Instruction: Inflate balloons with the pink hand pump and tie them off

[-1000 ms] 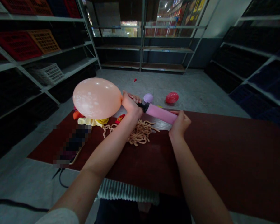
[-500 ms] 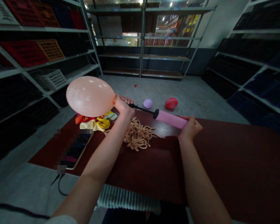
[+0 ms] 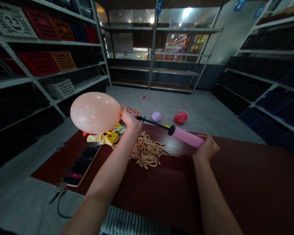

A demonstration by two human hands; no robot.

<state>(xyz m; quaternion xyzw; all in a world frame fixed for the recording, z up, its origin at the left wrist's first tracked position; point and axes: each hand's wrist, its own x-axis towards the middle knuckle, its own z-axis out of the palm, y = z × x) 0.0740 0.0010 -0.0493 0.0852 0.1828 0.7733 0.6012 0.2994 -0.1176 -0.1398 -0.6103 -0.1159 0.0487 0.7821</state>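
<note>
A peach balloon (image 3: 95,112), swollen and printed with pale marks, points its neck at my left hand (image 3: 131,117). That hand is closed around the neck and the black end of a hand balloon pump (image 3: 187,136); the fingers hide where they join. A thin black rod runs from there into the pump's pink barrel. Around the barrel's far end my right hand (image 3: 207,148) is closed. Below the pump, a heap of tan, string-like pieces (image 3: 147,151) lies on the dark red table (image 3: 156,186). Limp balloons in yellow, cream and other colours (image 3: 107,138) lie beneath the peach one.
A phone (image 3: 82,166) lies at the table's left, with a cable below it. Purple (image 3: 156,116) and red (image 3: 180,117) balloons rest on the floor beyond the table. Shelves with crates (image 3: 41,63) line the left side; more racks stand behind and at right.
My right hand has drawn the pink barrel slightly right, so more black rod shows. The view has tilted up a little. A yellow-green thing now shows behind the rod.
</note>
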